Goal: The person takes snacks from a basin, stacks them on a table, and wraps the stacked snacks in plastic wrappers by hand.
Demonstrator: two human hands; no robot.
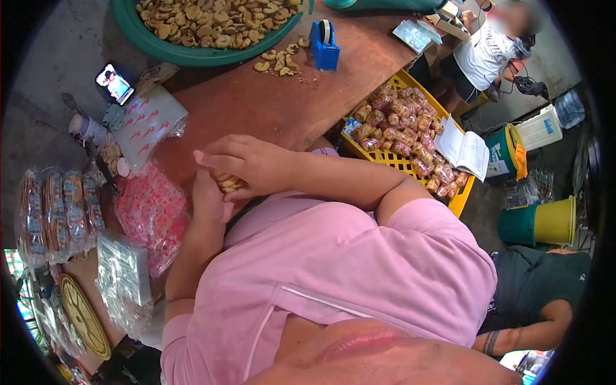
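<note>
A small stack of round cookies (228,182) sits between my two hands, near the table's front edge. My left hand (210,197) is closed around its left side, fingers pointing up. From the right, my right hand (249,164) wraps over the cookies, its fingertips touching the left hand. Whether a wrapper surrounds the stack is hard to see. Just left of my hands lies a heap of red-and-white printed plastic bags (153,208). Loose cookies (278,63) lie farther up the brown table (256,106), beside a blue tape dispenser (325,52).
A green basin (199,56) of cookies stands at the back. On the right, a yellow crate (459,204) holds packed cookies and an open notebook (463,149). Packed strips (64,212) and a phone (115,84) are left. Two other people (484,54) (545,289) are at right.
</note>
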